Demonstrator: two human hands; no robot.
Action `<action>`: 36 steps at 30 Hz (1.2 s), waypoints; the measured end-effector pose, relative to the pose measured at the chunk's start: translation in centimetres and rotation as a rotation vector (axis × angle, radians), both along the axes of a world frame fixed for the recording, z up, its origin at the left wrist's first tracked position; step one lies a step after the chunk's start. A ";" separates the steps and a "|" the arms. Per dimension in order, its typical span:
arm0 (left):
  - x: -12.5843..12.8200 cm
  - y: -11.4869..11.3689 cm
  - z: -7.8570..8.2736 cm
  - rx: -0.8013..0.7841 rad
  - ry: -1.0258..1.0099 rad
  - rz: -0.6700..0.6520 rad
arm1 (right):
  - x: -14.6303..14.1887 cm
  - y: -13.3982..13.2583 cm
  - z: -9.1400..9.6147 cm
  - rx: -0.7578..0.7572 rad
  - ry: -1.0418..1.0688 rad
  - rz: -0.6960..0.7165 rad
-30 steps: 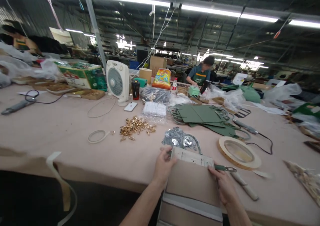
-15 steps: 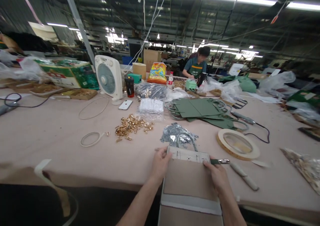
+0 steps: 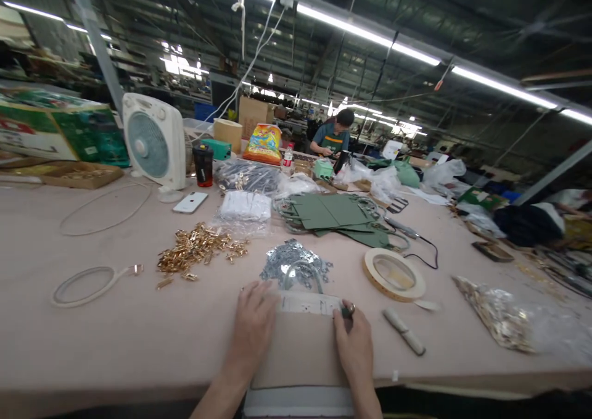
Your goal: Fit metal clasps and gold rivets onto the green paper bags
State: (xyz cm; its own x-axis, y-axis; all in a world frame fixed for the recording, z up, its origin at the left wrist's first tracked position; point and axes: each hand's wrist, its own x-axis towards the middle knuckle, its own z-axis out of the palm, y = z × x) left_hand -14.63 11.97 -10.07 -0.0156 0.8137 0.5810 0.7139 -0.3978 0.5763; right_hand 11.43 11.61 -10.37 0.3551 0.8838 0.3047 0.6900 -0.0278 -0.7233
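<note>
A beige bag panel with a whitish top strip lies at the table's front edge. Bent metal prongs show on the strip, and a grey-green handle loop stands beyond it. My left hand rests over the panel's upper left corner, fingers stretched and slightly blurred. At the upper right corner, my right hand grips the panel between thumb and fingers. A dark green piece with a shiny metal end pokes out at those fingertips; its rest is hidden. Thin silver metal plates lie heaped just behind the handle.
Gold-coloured buckles are piled left, near a ring of white cord. Right are a tape roll, a grey rolled piece and a plastic bag of parts. Green panels, a phone and a fan sit behind.
My view has swung right. My left hand has shifted from gripping the panel's left edge to lying over its corner. The panel lies further onto the table, and less of the green piece shows.
</note>
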 end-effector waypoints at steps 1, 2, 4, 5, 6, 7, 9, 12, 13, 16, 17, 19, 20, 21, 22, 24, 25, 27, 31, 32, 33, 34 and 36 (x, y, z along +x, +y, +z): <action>0.1 0.1 0.0 0.009 0.020 -0.078 | 0.2 0.1 0.0 -0.009 0.013 0.002; 0.3 0.1 0.0 0.004 0.030 -0.136 | 0.4 0.2 -0.1 -0.015 0.028 0.001; 0.6 -0.1 0.3 -0.039 0.036 -0.181 | 0.7 0.2 -0.2 -0.024 0.064 -0.005; 0.8 -0.3 0.6 -0.067 0.041 -0.174 | 0.8 0.2 -0.3 -0.027 0.083 -0.009; 0.9 -0.4 0.9 -0.095 0.051 -0.158 | 1.0 0.2 -0.2 -0.025 0.101 -0.017; 1.1 -0.6 1.2 -0.117 0.063 -0.144 | 1.1 0.2 0.0 -0.014 0.110 -0.031; 1.3 -0.9 1.8 -0.145 0.084 -0.135 | 1.3 0.5 0.8 0.062 0.079 -0.086; 1.3 -1.2 2.0 -0.168 0.092 -0.132 | 1.6 2.3 3.0 0.264 -0.034 -0.122; 1.3 -1.2 2.0 -0.170 0.091 -0.129 | 1.7 3.4 3.7 0.304 -0.052 -0.078; 1.3 -1.2 1.8 -0.163 0.088 -0.120 | 1.9 7.4 5.0 0.260 -0.009 0.166; 1.3 -1.1 1.7 -0.162 0.087 -0.119 | 2.0 8.9 5.0 0.209 0.013 0.229; 1.3 -1.1 1.5 -0.161 0.088 -0.119 | 2.0 11.5 4.6 0.102 0.036 0.302; 1.2 -1.1 1.5 -0.163 0.088 -0.120 | 2.0 12.5 4.2 0.064 0.038 0.317; 1.2 -1.0 1.5 -0.163 0.086 -0.121 | 1.9 13.4 3.8 0.038 0.037 0.326; 1.2 -1.0 1.5 -0.163 0.083 -0.122 | 1.7 14.0 3.4 0.027 0.035 0.332; 1.2 -1.1 1.7 -0.167 0.078 -0.124 | 1.4 14.7 2.5 0.014 0.039 0.344; 1.2 -1.1 1.8 -0.171 0.075 -0.122 | 1.3 14.9 2.1 0.006 0.046 0.353; 1.3 -1.2 2.1 -0.185 0.078 -0.124 | 1.2 15.0 1.4 -0.008 0.074 0.358; 1.5 -1.1 2.2 -0.192 0.101 -0.133 | 1.2 14.8 0.3 -0.015 0.175 0.305; 1.6 -1.1 2.2 -0.186 0.108 -0.137 | 1.2 14.8 0.1 -0.012 0.208 0.285; 1.6 -1.1 2.1 -0.178 0.116 -0.136 | 1.2 14.7 0.1 -0.009 0.245 0.271; 1.7 -1.0 2.0 -0.171 0.126 -0.137 | 1.2 14.7 0.1 -0.003 0.287 0.262; 1.7 -0.9 1.8 -0.161 0.144 -0.130 | 1.5 14.5 0.4 0.024 0.384 0.246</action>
